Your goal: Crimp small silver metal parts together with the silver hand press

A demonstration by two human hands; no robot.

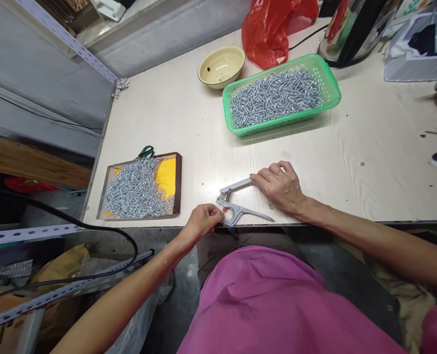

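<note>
A grey metal hand tool (236, 210) with a spring and a small red part lies at the table's front edge, its two handles spread apart. My right hand (280, 187) grips the end of its upper handle. At the tool's left end, the fingers of my left hand (205, 219) are pinched together beside the red part; whatever they hold is too small to make out. Left of that hand sits a shallow box (178, 184) with many small silver metal pieces (135, 189) on a yellow bottom. A green basket (282, 119) farther back holds many similar silver pieces.
Behind the box are green-handled scissors (146, 151). A cream bowl (221, 66) and a red plastic bag (264, 34) stand near the wall. At the back right are a kettle-like vessel (351, 34) and a pale plastic bin (417, 66).
</note>
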